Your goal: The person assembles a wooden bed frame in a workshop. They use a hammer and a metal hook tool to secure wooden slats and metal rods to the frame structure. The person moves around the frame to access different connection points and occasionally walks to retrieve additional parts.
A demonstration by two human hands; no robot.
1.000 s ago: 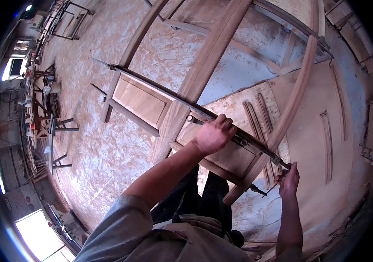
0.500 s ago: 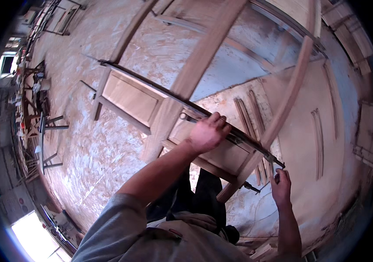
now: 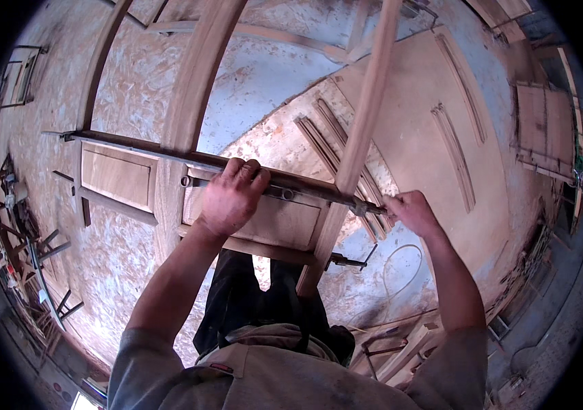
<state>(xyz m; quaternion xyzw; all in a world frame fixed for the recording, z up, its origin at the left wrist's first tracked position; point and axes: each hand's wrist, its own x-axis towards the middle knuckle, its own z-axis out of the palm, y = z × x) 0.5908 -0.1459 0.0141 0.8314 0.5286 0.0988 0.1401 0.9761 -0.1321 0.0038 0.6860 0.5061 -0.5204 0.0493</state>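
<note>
Workshop floor point(image 3: 120, 89), sawdust-covered, with a panelled wooden door frame point(image 3: 168, 184) lying flat. A long metal bar clamp point(image 3: 168, 156) lies across the frame. Left hand point(image 3: 228, 198) has its fingers wrapped shut on the bar mid-length; right hand point(image 3: 411, 212) is closed on the bar's end, at the frame's curved stile point(image 3: 366, 116). The clamp looks heavy, stiff and long, so two spread grips suit it. There's open floor beyond the frame; loose wood strips point(image 3: 452, 147) lie to its right.

Head cam, looks straight down, close over door frame point(image 3: 189, 102).
</note>
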